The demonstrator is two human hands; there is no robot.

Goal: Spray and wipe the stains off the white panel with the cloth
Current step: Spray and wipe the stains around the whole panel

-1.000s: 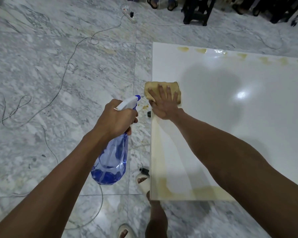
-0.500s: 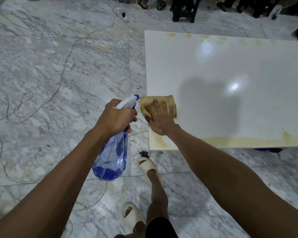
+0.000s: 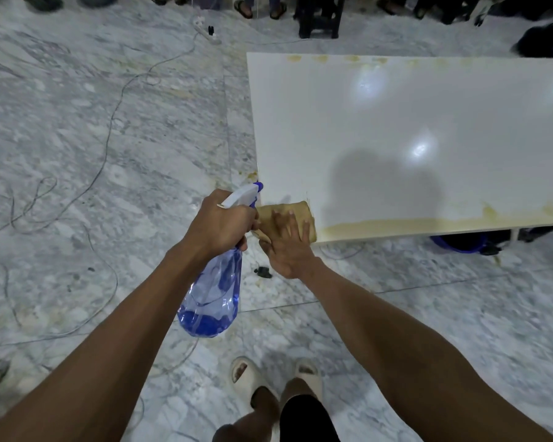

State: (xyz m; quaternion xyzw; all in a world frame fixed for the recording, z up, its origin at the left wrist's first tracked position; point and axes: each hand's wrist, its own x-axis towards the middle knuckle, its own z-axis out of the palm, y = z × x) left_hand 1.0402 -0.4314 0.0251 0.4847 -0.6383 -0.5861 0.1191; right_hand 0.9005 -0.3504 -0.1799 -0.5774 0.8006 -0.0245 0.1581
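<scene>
A large white panel (image 3: 428,122) lies raised above the marble floor. Yellow-brown stains (image 3: 396,225) run along its near edge, and fainter spots (image 3: 351,59) line the far edge. My right hand (image 3: 289,247) presses flat, fingers straight, on a tan cloth (image 3: 297,210) at the panel's near left corner. My left hand (image 3: 221,223) grips the neck of a clear blue spray bottle (image 3: 213,295) just left of that corner. Its white nozzle (image 3: 241,194) points toward the panel, and blue liquid sits in the bottom.
Thin cables (image 3: 109,132) trail over the marble floor on the left, with a power strip (image 3: 205,28) far back. My feet in pale sandals (image 3: 243,373) stand below. A small black object (image 3: 264,271) lies near the corner. People's feet and a black stool (image 3: 320,17) line the far edge.
My right hand has dragged the cloth down the panel's left edge to the near corner. The view has pulled back. My left hand keeps its grip on the bottle.
</scene>
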